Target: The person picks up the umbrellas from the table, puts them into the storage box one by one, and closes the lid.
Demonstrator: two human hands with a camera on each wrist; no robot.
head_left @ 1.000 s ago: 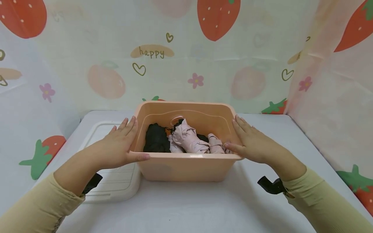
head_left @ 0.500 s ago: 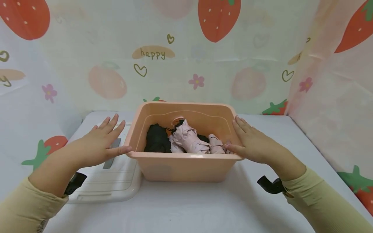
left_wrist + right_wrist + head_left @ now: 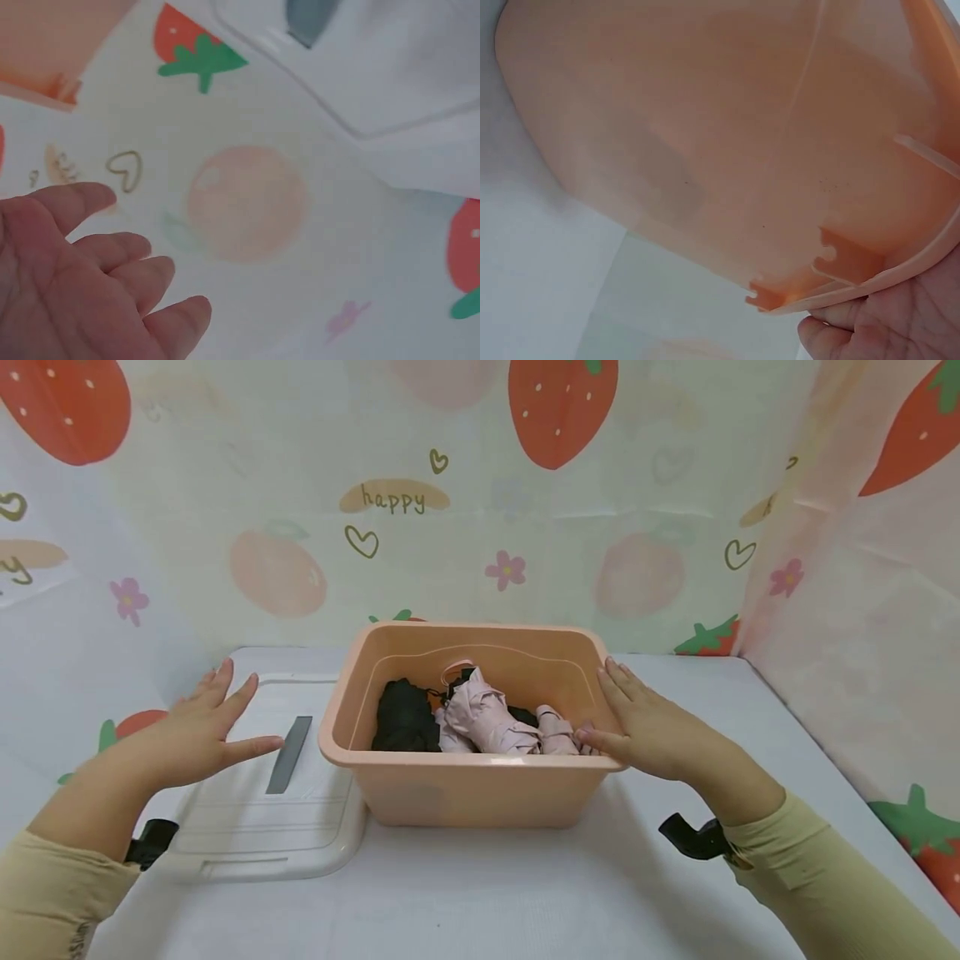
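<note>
A peach plastic storage bin (image 3: pixel 465 793) stands uncovered on the table. Inside lie a rolled-up black fabric bundle (image 3: pixel 407 717), a pink folded umbrella (image 3: pixel 491 714) and a smaller pink fabric roll (image 3: pixel 555 731). My right hand (image 3: pixel 652 727) rests on the bin's right rim with straight fingers, the thumb reaching over the inner side; the right wrist view shows that hand (image 3: pixel 900 319) at the rim from below. My left hand (image 3: pixel 183 735), fingers spread and holding nothing, is above the left part of the white lid (image 3: pixel 262 839), apart from the bin.
The lid lies flat beside the bin's left side, with a grey strip (image 3: pixel 289 755) on it. A white cloth covers the table (image 3: pixel 480 893). Curtains printed with strawberries (image 3: pixel 562 414) enclose the back and both sides.
My left hand has left the bin's left rim and moved left over the lid, uncovering the grey strip. The right hand and the bin stay in place.
</note>
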